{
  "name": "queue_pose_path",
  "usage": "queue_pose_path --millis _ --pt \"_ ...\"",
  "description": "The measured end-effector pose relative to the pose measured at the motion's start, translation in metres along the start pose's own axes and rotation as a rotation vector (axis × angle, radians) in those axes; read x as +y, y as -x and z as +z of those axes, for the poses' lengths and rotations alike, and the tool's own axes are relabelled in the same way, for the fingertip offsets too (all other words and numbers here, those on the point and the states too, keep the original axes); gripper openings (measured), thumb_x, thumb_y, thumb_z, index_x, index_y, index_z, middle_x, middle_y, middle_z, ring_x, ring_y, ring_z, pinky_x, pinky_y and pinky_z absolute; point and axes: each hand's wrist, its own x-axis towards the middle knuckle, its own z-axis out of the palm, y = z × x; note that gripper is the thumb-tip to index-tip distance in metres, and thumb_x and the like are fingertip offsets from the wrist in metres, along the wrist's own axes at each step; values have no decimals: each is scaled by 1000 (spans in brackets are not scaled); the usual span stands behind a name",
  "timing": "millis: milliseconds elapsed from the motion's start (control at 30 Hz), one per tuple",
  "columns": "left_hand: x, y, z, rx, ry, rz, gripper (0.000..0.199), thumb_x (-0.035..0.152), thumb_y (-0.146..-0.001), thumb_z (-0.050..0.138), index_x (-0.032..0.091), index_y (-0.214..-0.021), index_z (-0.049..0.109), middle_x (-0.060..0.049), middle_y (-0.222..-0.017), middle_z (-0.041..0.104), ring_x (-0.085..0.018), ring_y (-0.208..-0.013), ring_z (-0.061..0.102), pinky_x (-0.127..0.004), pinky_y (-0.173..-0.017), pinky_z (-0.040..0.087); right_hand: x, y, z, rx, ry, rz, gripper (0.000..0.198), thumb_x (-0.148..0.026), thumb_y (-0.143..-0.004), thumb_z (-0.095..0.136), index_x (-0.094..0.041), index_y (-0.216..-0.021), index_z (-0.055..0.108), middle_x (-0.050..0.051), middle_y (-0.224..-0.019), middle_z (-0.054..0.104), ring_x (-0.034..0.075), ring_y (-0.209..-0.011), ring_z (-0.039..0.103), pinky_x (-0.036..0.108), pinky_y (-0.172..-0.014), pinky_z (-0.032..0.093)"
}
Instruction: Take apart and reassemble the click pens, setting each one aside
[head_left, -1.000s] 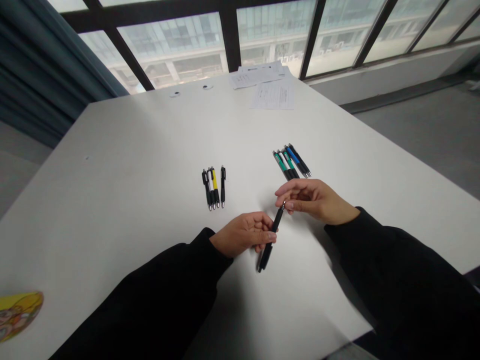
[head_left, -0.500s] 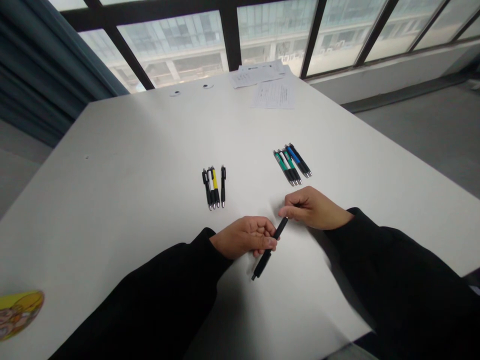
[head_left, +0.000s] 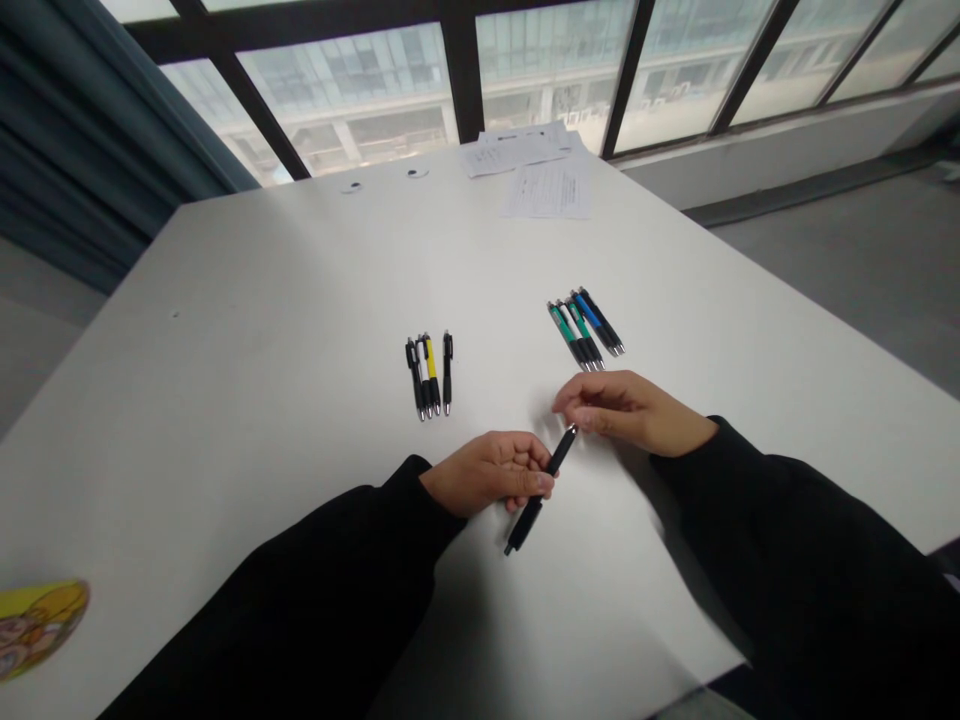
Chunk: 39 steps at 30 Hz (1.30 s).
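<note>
A black click pen (head_left: 530, 515) is pinched between the thumb and fingers of my left hand (head_left: 499, 475). It slants with its silver tip up and to the right and its clicker end toward me. My right hand (head_left: 626, 408) is at that tip, thumb and index finger apart; whether the thumb touches the tip I cannot tell. Ahead of my left hand lie pens with black, white and yellow barrels (head_left: 431, 375), one black pen (head_left: 448, 372) slightly apart. Beyond my right hand lies a slanted group of green, white, blue and black pens (head_left: 585, 330).
All of this is on a white table (head_left: 300, 280). Paper sheets (head_left: 551, 190) lie at its far end, near two small round markings. A yellow printed item (head_left: 41, 625) shows at the lower left. Windows and a blue curtain (head_left: 112, 110) stand behind.
My right thumb and index finger have spread apart at the pen's tip, which now shows more of its silver. My left hand and the pen have hardly moved.
</note>
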Motion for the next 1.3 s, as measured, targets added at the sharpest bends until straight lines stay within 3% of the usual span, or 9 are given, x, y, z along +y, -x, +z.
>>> queue_pose_path --millis 167,300,467,600,833,967,1067,1200,1300 --pt "-1 0 0 2 12 -6 41 40 -68 86 13 -85 60 -1 -72 68 -4 -47 50 -18 -45 38 -2 0 1 -7 172 54 52 -53 -96 52 -16 -59 55 -3 -51 46 10 -50 38 26 -52 31" --pt "-2 -1 -1 5 11 4 41 40 -68 85 13 -86 60 0 -72 67 -4 -48 50 -18 -45 39 -3 -1 1 -3 89 -59 40 -53 -92 59 -15 -80 62 -1 -68 54 13 -62 47 26 -59 37" --pt "0 0 0 6 -11 3 41 42 -69 85 13 -86 61 -1 -73 67 -4 -48 49 -19 -46 38 0 -1 2 1 201 6 57 -56 -98 45 -17 -58 51 -3 -53 43 10 -51 38 27 -54 32" --pt "0 0 1 14 -2 11 42 42 -69 85 13 -86 60 -1 -73 66 -4 -48 48 -19 -46 38 -1 -1 3 -29 93 -42 42 -52 -97 51 -15 -78 59 -2 -65 50 11 -59 43 26 -57 34" --pt "-3 0 0 -44 10 30 40 42 -72 83 12 -88 62 -3 -78 68 -5 -52 52 -18 -48 41 0 -3 9 -23 75 -15 41 -47 -97 56 -17 -70 49 -5 -61 43 9 -56 37 25 -54 31" --pt "-1 -2 3 96 188 219 38 38 -73 84 14 -89 60 -4 -82 70 -10 -61 64 -23 -59 52 2 -2 21 -105 -326 45 38 -43 -89 69 -20 -109 48 -1 -82 63 13 -66 57 26 -59 48" --pt "4 -4 3 296 360 359 37 31 -70 87 15 -88 58 -4 -87 73 -14 -74 70 -28 -74 57 4 -2 23 -170 -441 90 45 -32 -81 79 -21 -110 46 -2 -79 67 12 -62 62 27 -59 52" --pt "6 -5 -2 462 424 403 33 33 -71 85 13 -88 65 -4 -80 74 -15 -77 72 -29 -78 58 6 -5 11 73 -480 42 26 -31 -84 76 -16 -93 58 0 -69 68 10 -54 61 23 -52 49" --pt "3 -4 0 411 340 309 38 33 -68 87 10 -93 70 -8 -81 76 -16 -72 72 -30 -73 58 7 -7 4 264 -583 44 26 -32 -81 79 -14 -94 66 0 -63 66 9 -50 57 20 -45 42"
